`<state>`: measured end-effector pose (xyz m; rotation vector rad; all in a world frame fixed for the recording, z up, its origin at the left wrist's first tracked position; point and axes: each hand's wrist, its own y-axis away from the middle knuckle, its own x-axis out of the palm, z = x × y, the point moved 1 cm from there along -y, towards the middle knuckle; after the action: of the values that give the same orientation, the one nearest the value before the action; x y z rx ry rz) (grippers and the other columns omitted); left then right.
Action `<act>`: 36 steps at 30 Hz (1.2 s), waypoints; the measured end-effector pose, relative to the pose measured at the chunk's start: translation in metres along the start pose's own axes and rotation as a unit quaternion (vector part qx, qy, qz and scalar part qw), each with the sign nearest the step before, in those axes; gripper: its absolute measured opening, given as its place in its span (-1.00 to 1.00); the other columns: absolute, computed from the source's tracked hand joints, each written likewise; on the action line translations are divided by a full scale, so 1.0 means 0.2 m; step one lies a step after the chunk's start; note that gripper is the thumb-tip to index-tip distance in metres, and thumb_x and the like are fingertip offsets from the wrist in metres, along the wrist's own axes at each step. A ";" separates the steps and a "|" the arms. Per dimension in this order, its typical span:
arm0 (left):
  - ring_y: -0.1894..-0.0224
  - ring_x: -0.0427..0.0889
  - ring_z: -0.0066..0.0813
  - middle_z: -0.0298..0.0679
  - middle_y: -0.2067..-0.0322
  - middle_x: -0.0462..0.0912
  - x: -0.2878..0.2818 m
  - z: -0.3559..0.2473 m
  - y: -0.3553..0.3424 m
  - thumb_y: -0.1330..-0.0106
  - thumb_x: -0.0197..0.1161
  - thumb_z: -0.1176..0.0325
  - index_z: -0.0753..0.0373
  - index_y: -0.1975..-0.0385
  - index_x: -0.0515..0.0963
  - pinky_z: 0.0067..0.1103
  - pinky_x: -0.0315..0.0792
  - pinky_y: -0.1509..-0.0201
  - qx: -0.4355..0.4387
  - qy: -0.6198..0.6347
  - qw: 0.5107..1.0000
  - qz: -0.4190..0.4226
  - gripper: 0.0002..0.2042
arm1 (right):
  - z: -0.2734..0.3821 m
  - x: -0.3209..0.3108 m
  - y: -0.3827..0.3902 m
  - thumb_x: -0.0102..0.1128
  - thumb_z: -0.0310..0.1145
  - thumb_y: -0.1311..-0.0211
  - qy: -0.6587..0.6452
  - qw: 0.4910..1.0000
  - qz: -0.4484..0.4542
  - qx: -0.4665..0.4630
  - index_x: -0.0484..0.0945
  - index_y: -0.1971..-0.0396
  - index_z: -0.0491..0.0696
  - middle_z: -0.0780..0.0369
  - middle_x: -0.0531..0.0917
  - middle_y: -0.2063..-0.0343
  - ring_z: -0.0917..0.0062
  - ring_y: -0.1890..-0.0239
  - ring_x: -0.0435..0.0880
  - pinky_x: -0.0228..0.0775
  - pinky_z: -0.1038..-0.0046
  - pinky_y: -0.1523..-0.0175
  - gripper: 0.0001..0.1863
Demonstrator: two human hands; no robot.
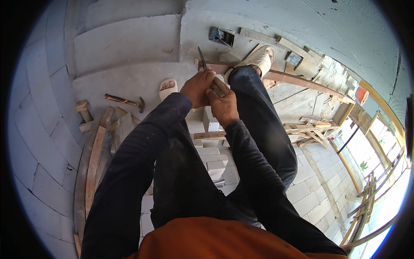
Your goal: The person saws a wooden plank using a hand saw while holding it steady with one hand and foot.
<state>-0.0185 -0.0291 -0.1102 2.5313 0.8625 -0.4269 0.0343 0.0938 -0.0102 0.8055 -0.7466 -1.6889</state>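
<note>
Though partly covered by knuckles, held out ahead of the body: narrow, dark, pointed, blade-like piece (201, 57), tip aimed away. Just below it, between the hands: short, brown, wood-like piece (221, 85). Cannot tell whether joined as one tool or separate.

Bare left hand (199, 88): fingers curled tight, apparently clamped around the base of the dark piece. Bare right hand (225, 108): closed on the brown piece, thumb on top. Close together, seemingly touching at the thumb side.

Progress: looks mid-job, judging by both grips engaged. Done so far: board already laid out across the floor, namely a long, reddish-brown, straight wooden board (302, 82), with a cream, ribbed plastic sandal (264, 58) on or right against it. No fresh cut or mark readable near the hands. Left to do: cannot tell how much; likely not finished, going by the hold.

Looks: dark piece dull, tapering to a sharp-looking point; brown piece plain, worn, mostly hidden by fingers.

Lying unused off to the left: black-and-orange claw hammer (125, 102). Nearer the body: stacked pale-grey rectangular blocks (212, 159).
</note>
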 end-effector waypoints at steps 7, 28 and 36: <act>-0.40 0.46 0.10 0.07 -0.30 0.47 0.03 -0.19 0.15 -0.02 0.57 0.32 0.32 -0.21 0.32 -0.21 0.46 -0.43 0.080 -0.053 0.995 -0.039 -0.26 | -0.08 -0.06 0.20 0.24 -0.46 -0.45 0.051 0.990 -0.021 -0.129 0.44 -0.39 -0.29 0.06 0.73 -0.05 0.53 0.09 0.66 0.54 0.48 0.01 -0.44; -0.45 0.40 0.10 0.13 -0.32 0.43 0.05 -0.33 0.28 -0.04 0.60 0.29 0.36 -0.22 0.28 -0.27 0.41 -0.49 0.061 -0.035 0.997 -0.011 -0.22 | -0.01 -0.09 0.44 0.21 -0.56 -0.42 0.018 0.998 -0.013 -0.059 0.39 -0.41 -0.37 -0.06 0.62 -0.29 0.37 -0.33 0.62 0.46 0.38 -0.42 -0.42; -0.43 0.43 0.09 0.11 -0.30 0.42 0.05 -0.04 0.01 -0.05 0.56 0.37 0.34 -0.21 0.28 -0.28 0.43 -0.48 0.034 0.014 0.999 -0.014 -0.26 | 0.05 -0.05 -0.03 0.25 -0.49 -0.42 -0.032 0.998 0.042 0.027 0.35 -0.40 -0.42 -0.14 0.59 -0.31 0.28 -0.40 0.57 0.41 0.42 -0.42 -0.39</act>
<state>-0.0096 -0.0216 -0.1066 2.5955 0.9100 -0.4382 0.0253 0.1055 -0.0086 0.7506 -0.8613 -1.6306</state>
